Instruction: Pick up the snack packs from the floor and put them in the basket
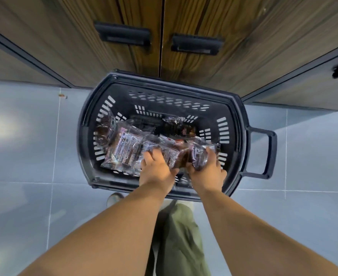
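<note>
A black slotted plastic basket (pixel 231 136) stands on the floor in front of me. Above its opening I hold a bundle of clear-wrapped brown snack packs (pixel 128 148) with both hands. My left hand (pixel 156 170) grips the middle of the bundle, and my right hand (pixel 207 168) grips the pack at its right end. More snack packs (pixel 176 126) lie on the basket's bottom, and one (pixel 104 128) leans at its left wall. My fingers are mostly hidden under the packs.
Wooden cabinet doors (pixel 124 56) with black handles (pixel 122 34) rise right behind the basket. The basket's side handle (pixel 267 154) sticks out to the right. Grey floor tiles (pixel 24 146) spread on both sides. My green trouser leg (pixel 182 236) and a shoe (pixel 114 198) are below.
</note>
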Demonstrator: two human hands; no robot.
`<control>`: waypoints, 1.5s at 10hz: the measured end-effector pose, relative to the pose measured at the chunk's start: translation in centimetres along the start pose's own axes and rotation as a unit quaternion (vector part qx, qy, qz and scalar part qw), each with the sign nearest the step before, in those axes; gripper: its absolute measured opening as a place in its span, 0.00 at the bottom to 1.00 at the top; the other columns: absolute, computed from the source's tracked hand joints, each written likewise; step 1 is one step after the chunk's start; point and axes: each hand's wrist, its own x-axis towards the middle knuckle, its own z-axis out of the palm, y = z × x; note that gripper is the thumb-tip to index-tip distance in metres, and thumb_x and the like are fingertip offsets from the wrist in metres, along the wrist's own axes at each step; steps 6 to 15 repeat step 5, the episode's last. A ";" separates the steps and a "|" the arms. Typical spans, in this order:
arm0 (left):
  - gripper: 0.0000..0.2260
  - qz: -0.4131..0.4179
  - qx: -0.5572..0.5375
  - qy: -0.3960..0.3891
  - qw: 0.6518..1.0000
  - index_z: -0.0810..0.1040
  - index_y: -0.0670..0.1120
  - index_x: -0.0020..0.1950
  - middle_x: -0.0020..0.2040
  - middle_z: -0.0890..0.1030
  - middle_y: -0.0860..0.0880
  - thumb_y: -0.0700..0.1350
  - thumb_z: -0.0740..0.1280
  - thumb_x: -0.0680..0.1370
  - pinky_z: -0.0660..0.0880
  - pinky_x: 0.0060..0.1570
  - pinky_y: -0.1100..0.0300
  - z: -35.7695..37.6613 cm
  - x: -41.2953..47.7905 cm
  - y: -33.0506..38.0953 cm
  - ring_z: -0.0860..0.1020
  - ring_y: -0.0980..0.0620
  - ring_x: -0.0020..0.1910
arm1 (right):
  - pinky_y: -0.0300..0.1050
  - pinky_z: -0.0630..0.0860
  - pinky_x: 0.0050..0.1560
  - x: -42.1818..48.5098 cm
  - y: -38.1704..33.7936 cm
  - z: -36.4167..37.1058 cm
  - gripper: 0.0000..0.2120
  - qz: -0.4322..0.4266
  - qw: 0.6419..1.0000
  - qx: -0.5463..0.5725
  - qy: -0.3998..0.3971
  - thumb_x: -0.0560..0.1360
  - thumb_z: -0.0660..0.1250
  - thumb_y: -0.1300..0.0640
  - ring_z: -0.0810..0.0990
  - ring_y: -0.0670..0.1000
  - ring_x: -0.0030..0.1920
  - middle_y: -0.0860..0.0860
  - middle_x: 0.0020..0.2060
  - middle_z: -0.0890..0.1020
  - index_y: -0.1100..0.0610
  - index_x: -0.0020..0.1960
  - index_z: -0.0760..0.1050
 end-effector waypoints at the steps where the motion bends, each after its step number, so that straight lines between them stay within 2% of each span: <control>1: 0.33 -0.010 -0.019 -0.024 0.999 0.55 0.48 0.72 0.70 0.58 0.43 0.53 0.69 0.74 0.65 0.65 0.49 0.3 0.3 0.1 0.60 0.42 0.69 | 0.52 0.64 0.66 0.2 0.2 0.2 0.33 0.002 1.000 0.013 -0.022 0.75 0.67 0.47 0.63 0.60 0.68 0.54 0.71 0.64 0.44 0.75 0.55; 2: 0.29 -0.019 -0.041 -0.029 0.999 0.55 0.47 0.74 0.71 0.57 0.44 0.54 0.64 0.78 0.63 0.65 0.50 -0.2 -0.4 0.4 0.59 0.43 0.70 | 0.55 0.69 0.66 -0.2 -0.1 -0.3 0.27 0.009 0.999 0.035 -0.012 0.77 0.63 0.47 0.70 0.60 0.66 0.55 0.71 0.61 0.42 0.73 0.58; 3: 0.20 0.006 -0.057 0.024 0.998 0.60 0.46 0.71 0.69 0.59 0.44 0.48 0.57 0.81 0.62 0.60 0.53 -1.9 -2.2 0.9 0.61 0.44 0.65 | 0.57 0.68 0.66 -2.0 -0.9 -1.9 0.23 -0.001 1.000 0.017 0.020 0.79 0.61 0.51 0.68 0.60 0.66 0.56 0.69 0.63 0.44 0.72 0.62; 4: 0.15 -0.005 -0.049 0.035 0.998 0.64 0.46 0.67 0.67 0.62 0.44 0.45 0.57 0.80 0.63 0.59 0.51 -4.6 -4.1 1.7 0.62 0.44 0.64 | 0.55 0.67 0.66 -3.9 -2.4 -4.1 0.21 -0.023 0.999 0.012 0.032 0.78 0.61 0.52 0.65 0.59 0.66 0.56 0.66 0.66 0.47 0.71 0.66; 5: 0.16 -0.008 -0.013 0.043 0.999 0.66 0.45 0.67 0.65 0.68 0.44 0.45 0.57 0.80 0.67 0.57 0.49 -7.9 -6.2 3.0 0.64 0.43 0.64 | 0.52 0.69 0.64 -6.6 -4.9 -6.7 0.19 -0.070 0.997 0.016 0.026 0.77 0.62 0.52 0.67 0.57 0.65 0.54 0.64 0.69 0.48 0.68 0.69; 15: 0.16 -0.008 -0.013 0.043 0.999 0.66 0.45 0.67 0.65 0.68 0.44 0.45 0.57 0.80 0.67 0.57 0.49 -7.9 -6.2 3.0 0.64 0.43 0.64 | 0.52 0.69 0.64 -6.6 -4.9 -6.7 0.19 -0.070 0.997 0.016 0.026 0.77 0.62 0.52 0.67 0.57 0.65 0.54 0.64 0.69 0.48 0.68 0.69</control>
